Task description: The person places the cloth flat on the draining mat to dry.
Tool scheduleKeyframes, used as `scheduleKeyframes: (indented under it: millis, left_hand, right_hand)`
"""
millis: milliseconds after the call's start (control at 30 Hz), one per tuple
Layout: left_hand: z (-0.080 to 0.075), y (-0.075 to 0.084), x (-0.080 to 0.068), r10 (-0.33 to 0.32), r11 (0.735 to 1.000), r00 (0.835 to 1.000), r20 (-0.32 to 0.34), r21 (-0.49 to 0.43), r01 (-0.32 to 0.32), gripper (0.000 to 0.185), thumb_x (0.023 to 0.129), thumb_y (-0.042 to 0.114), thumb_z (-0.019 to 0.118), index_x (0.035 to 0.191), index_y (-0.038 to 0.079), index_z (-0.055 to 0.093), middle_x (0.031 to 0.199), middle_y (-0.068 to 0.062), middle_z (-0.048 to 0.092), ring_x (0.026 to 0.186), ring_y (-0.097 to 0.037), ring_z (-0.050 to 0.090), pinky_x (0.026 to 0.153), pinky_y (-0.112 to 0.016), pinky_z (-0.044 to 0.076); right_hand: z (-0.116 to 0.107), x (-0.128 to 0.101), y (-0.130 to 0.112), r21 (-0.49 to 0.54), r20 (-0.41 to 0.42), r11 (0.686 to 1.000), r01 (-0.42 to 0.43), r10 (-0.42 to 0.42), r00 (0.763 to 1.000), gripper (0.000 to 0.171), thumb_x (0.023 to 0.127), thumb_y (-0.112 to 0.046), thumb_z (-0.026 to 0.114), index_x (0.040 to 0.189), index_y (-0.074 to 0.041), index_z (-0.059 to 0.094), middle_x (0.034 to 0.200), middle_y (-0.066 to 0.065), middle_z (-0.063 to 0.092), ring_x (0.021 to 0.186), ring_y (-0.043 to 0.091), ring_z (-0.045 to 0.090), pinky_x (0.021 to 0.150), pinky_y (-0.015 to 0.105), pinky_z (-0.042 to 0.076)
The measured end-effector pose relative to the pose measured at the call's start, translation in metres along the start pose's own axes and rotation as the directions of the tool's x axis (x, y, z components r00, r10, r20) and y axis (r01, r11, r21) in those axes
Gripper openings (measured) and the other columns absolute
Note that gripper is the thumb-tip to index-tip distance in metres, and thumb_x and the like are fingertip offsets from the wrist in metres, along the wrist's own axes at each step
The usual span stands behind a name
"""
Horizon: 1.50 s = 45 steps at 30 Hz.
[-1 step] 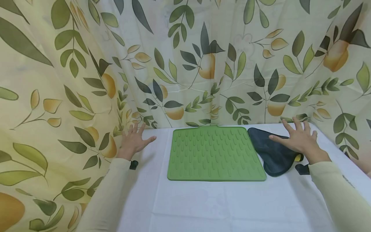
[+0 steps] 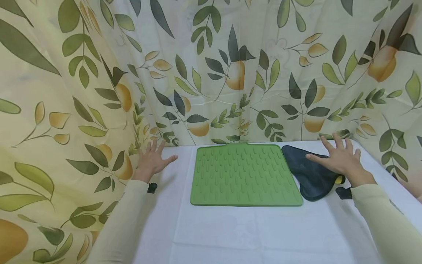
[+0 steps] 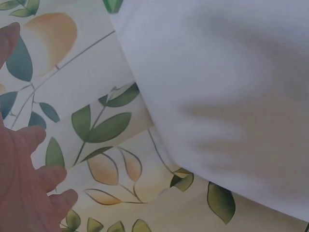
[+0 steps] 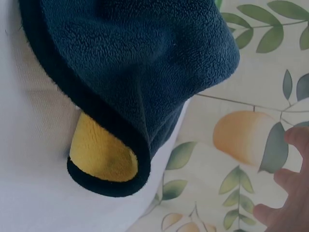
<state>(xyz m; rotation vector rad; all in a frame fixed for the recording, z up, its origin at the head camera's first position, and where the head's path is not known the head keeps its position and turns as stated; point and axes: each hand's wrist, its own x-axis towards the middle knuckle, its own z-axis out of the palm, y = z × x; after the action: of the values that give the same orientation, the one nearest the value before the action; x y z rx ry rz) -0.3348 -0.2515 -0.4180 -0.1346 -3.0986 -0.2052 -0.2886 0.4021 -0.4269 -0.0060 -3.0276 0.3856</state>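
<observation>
Covering table (image 2: 230, 234), white cloth, leaf-print curtain (image 2: 211, 73)

No text, label, brand, number or sign can be read in any view. The green ridged mat (image 2: 245, 175) carries only a moulded pattern of raised ribs, the dark blue cloth (image 2: 308, 172) just beside it shows plain fleece with a yellow underside, and the curtain (image 2: 211, 73) behind the mat bears a printed leaf-and-fruit pattern without lettering.
</observation>
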Motion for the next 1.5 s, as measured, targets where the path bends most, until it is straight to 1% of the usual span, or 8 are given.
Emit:
scheduleKeyframes:
  millis: [200, 400, 700, 900, 1067, 1233, 1367, 1500]
  left_hand:
    - [0.003, 0.002, -0.001, -0.003, 1.000, 1.000, 0.007, 0.003, 0.003, 0.103, 0.090, 0.086, 0.034, 0.166, 0.020, 0.011, 0.172, -0.021, 0.003, 0.158, -0.046, 0.005, 0.119, -0.074, 0.001]
    - [0.002, 0.005, -0.001, -0.008, 1.000, 1.000, -0.010, -0.010, 0.008, 0.100, 0.091, 0.083, 0.038, 0.166, 0.020, 0.015, 0.172, -0.021, 0.003, 0.158, -0.046, 0.004, 0.119, -0.075, 0.002]
    - [-0.005, 0.009, 0.002, 0.002, 1.000, 0.999, -0.037, -0.001, -0.002, 0.100, 0.090, 0.084, 0.038, 0.166, 0.022, 0.015, 0.171, -0.021, 0.007, 0.158, -0.045, 0.005, 0.118, -0.076, 0.007]
    - [-0.008, 0.009, 0.002, 0.007, 1.000, 0.998, -0.056, -0.007, -0.007, 0.100, 0.090, 0.085, 0.038, 0.166, 0.023, 0.013, 0.172, -0.021, 0.006, 0.159, -0.043, 0.004, 0.117, -0.077, 0.006]
    - [-0.010, 0.011, 0.001, 0.008, 1.000, 0.997, -0.074, -0.009, -0.009, 0.101, 0.090, 0.086, 0.036, 0.166, 0.024, 0.013, 0.172, -0.020, 0.006, 0.159, -0.041, 0.003, 0.117, -0.077, 0.007]
    - [-0.013, 0.016, -0.002, 0.011, 1.000, 0.996, -0.086, -0.014, -0.012, 0.101, 0.090, 0.086, 0.036, 0.166, 0.024, 0.014, 0.172, -0.020, 0.007, 0.159, -0.042, 0.004, 0.117, -0.078, 0.007]
    - [-0.011, 0.021, -0.004, 0.010, 0.999, 0.996, -0.093, -0.045, -0.014, 0.099, 0.091, 0.084, 0.036, 0.166, 0.024, 0.013, 0.172, -0.019, 0.006, 0.160, -0.041, 0.001, 0.117, -0.077, 0.003]
    - [-0.001, 0.029, -0.008, 0.013, 0.993, 0.994, -0.107, -0.113, -0.026, 0.094, 0.094, 0.080, 0.038, 0.166, 0.023, 0.015, 0.172, -0.018, 0.006, 0.160, -0.041, 0.002, 0.118, -0.076, 0.002]
  right_hand:
    - [0.001, 0.001, 0.002, 0.004, 0.007, 1.000, 0.002, -0.002, 1.000, 0.109, 0.089, -0.077, 0.052, 0.164, -0.010, 0.010, 0.165, 0.035, -0.005, 0.145, 0.069, -0.007, 0.099, 0.089, 0.004]
    - [-0.003, 0.001, -0.002, 0.001, 0.018, 1.000, 0.010, -0.010, 1.000, 0.109, 0.089, -0.077, 0.052, 0.163, -0.008, 0.011, 0.163, 0.037, -0.002, 0.145, 0.069, -0.008, 0.099, 0.090, 0.003]
    - [-0.009, 0.001, -0.003, -0.039, 0.014, 0.999, 0.009, -0.009, 1.000, 0.109, 0.089, -0.078, 0.050, 0.164, -0.009, 0.010, 0.163, 0.037, 0.000, 0.143, 0.071, -0.005, 0.100, 0.090, 0.001]
    - [-0.011, -0.001, -0.005, -0.034, 0.000, 0.999, 0.009, -0.009, 1.000, 0.108, 0.090, -0.077, 0.050, 0.163, -0.008, 0.013, 0.163, 0.037, 0.002, 0.144, 0.070, -0.004, 0.101, 0.089, 0.000]
    - [-0.011, -0.005, -0.007, -0.020, -0.008, 1.000, 0.003, -0.003, 1.000, 0.107, 0.089, -0.078, 0.050, 0.164, -0.011, 0.012, 0.165, 0.035, 0.000, 0.145, 0.069, -0.004, 0.100, 0.089, 0.001]
    - [-0.012, -0.009, -0.006, -0.004, -0.025, 1.000, -0.005, 0.005, 1.000, 0.107, 0.089, -0.078, 0.051, 0.165, -0.014, 0.010, 0.166, 0.032, -0.004, 0.144, 0.069, -0.002, 0.100, 0.089, 0.001]
    - [-0.011, -0.013, -0.008, 0.009, 0.005, 1.000, 0.010, -0.010, 1.000, 0.109, 0.088, -0.077, 0.054, 0.164, -0.011, 0.011, 0.165, 0.034, -0.004, 0.144, 0.069, -0.001, 0.100, 0.089, 0.003]
    - [-0.006, -0.017, -0.015, 0.007, 0.052, 1.000, 0.028, -0.028, 0.998, 0.110, 0.087, -0.075, 0.059, 0.163, -0.007, 0.017, 0.163, 0.038, 0.003, 0.142, 0.068, 0.007, 0.100, 0.086, 0.012]
